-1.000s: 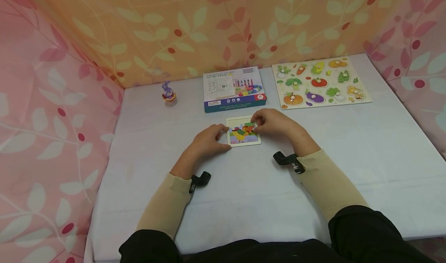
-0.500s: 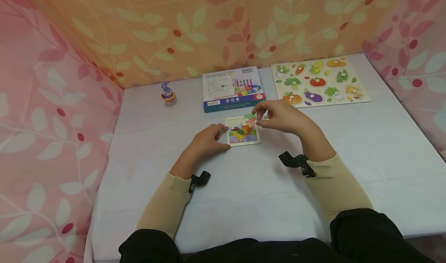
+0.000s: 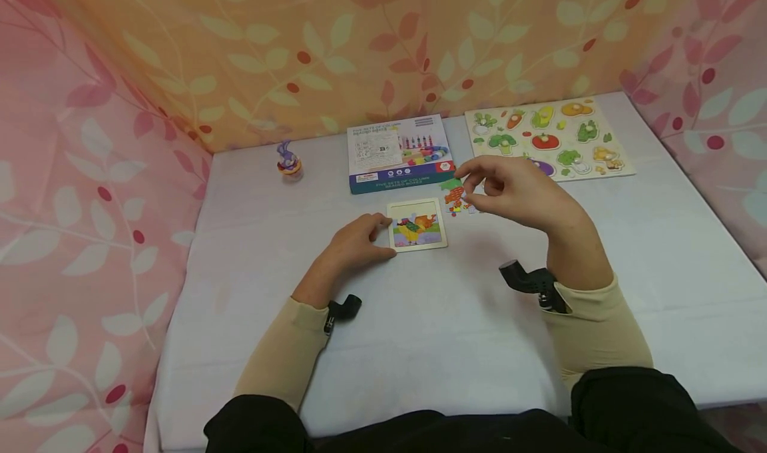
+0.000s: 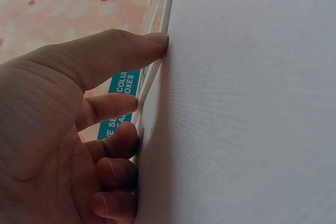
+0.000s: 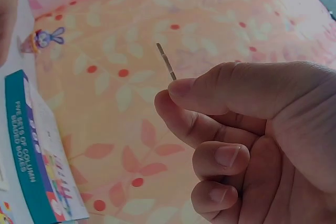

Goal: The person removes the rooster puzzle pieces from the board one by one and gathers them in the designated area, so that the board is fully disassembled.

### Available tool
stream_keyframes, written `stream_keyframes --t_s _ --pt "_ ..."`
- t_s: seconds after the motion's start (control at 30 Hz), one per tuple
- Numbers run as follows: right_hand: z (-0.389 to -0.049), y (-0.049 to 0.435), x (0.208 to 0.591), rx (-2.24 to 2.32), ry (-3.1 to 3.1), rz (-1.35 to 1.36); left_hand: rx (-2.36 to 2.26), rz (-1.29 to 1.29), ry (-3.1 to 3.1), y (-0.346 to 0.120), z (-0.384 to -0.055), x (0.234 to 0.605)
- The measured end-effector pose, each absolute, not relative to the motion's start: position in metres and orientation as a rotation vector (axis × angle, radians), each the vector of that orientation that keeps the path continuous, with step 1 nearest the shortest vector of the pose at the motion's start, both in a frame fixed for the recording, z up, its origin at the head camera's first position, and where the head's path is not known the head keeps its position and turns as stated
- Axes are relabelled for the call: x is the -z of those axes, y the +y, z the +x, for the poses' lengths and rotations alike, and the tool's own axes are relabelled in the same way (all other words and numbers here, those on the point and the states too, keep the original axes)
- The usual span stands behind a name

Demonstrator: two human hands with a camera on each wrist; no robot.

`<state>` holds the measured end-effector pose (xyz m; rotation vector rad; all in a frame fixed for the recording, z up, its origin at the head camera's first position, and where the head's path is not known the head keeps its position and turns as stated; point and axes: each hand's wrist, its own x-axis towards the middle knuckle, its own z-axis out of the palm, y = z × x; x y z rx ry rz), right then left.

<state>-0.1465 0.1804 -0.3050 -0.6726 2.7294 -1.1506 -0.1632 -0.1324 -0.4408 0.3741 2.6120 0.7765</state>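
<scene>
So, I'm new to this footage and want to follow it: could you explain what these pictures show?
There is no robot here, just a person's bare hands. The wide view looks down from the head; the two close views come from small black wrist cameras. On the white cloth-covered table are a white-and-teal cardboard box, a flat cream board with vegetable shapes, and a small purple figure with long ears. The left hand touches the edge of a small, square, cream puzzle frame. The right hand pinches a small, thin, flat piece in its fingers; its wrist view shows the piece edge-on.
</scene>
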Motion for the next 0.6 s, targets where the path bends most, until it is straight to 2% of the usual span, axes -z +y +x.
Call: stream_keyframes --t_s 0.2,0.6 --pt "-0.138 0.196 0.296 1.235 2.812 -0.745 -0.778 0.364 2.613 -0.132 -0.163 0.441" --pt "-0.131 0.223 0.288 1.272 2.936 -0.725 -0.792 0.376 2.616 -0.132 -0.162 0.44"
